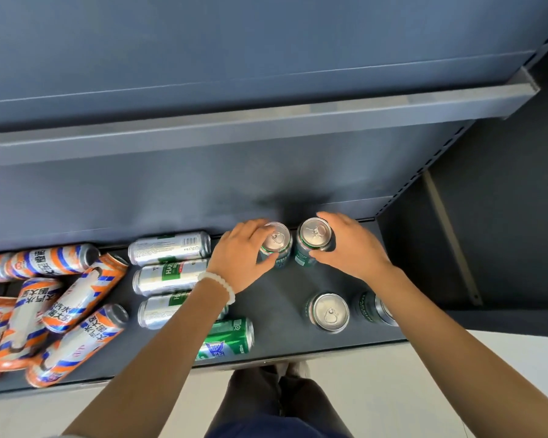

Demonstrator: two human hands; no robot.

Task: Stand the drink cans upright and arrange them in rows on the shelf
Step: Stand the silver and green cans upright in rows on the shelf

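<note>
Green can (228, 339) lies nearest. Left hand (242, 256) and right hand (350, 245) each grip an upright can's rigid, likely slippery sidewall; hold mid-body.

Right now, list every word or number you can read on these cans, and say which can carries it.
"HA", cut off by the left forearm: silver can lying on its side.
Barcode digits: rear silver can, too small to read.
Chinese characters: orange-and-blue cans, too skewed to read.
Lettering on the upright green cans: blurred.
</note>
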